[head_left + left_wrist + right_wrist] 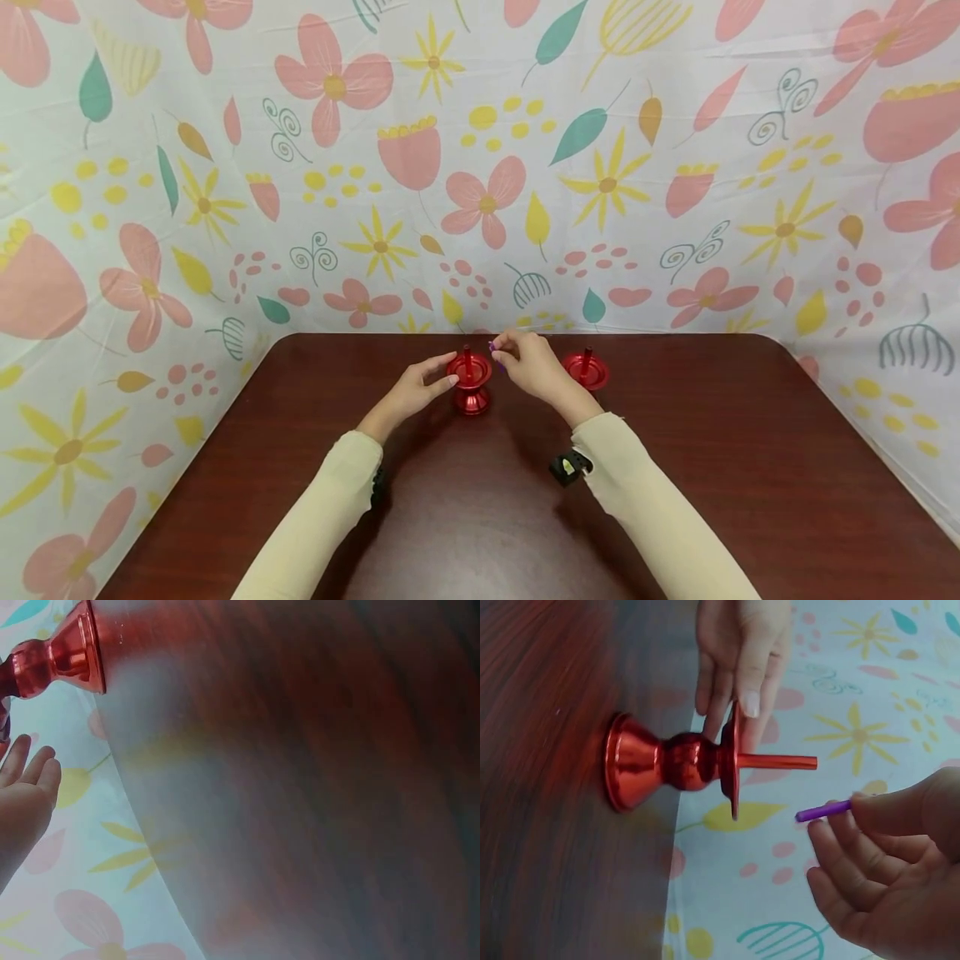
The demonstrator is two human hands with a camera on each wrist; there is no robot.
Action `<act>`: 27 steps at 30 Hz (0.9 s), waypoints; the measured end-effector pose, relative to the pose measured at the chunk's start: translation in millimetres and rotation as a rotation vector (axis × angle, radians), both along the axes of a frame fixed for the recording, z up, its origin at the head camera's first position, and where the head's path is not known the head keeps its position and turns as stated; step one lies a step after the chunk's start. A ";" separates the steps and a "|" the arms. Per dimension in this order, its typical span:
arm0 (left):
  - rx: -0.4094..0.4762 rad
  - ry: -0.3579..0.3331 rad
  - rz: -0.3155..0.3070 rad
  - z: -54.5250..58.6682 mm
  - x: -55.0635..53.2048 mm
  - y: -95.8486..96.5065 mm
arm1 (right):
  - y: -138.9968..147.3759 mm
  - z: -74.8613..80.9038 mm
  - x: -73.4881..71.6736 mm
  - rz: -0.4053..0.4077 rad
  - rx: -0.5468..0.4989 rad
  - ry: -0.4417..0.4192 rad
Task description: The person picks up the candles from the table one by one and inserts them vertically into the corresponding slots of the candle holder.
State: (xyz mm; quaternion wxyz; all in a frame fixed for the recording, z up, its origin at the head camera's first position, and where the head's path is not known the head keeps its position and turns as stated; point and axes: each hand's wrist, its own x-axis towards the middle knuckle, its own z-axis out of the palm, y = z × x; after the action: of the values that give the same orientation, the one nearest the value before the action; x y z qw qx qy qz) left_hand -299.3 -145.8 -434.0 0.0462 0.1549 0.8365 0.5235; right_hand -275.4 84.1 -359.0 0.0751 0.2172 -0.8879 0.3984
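Observation:
In the head view a red metallic candle holder (472,400) stands upright on the table, with a wide dish and a thin red rod (780,762) rising from its middle. My left hand (411,396) is at the dish's left side, thumb and index finger at its rim; its other fingers (34,769) extend loosely beneath. My right hand (528,364) pinches a short purple stick (823,811) between thumb and fingers, just right of the dish. In the right wrist view the stick points toward the rod, apart from it.
A second red holder (587,371) with a similar rod stands to the right, partly hidden behind my right wrist. The dark brown table (480,517) ends at a flower-patterned cloth (480,275) behind and at the sides. A black strap device (568,467) is on my right forearm.

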 end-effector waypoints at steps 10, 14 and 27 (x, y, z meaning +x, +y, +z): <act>0.023 -0.004 -0.006 -1.5 -0.7 0.3 | -13.9 -0.7 -8.3 0.007 -0.222 0.038; 0.035 -0.009 -0.020 -0.8 -1.1 -0.6 | -22.2 -2.1 -13.2 0.019 -0.329 0.077; 0.013 -0.018 -0.060 31.2 21.9 4.5 | -37.7 -13.8 -21.6 -0.001 -0.384 0.112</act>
State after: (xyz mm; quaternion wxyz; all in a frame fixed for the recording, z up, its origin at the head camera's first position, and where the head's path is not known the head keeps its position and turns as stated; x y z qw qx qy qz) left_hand -277.4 -141.3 -402.7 0.0687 0.1756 0.8277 0.5286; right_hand -296.9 46.5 -372.8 0.1646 0.2200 -0.7902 0.5479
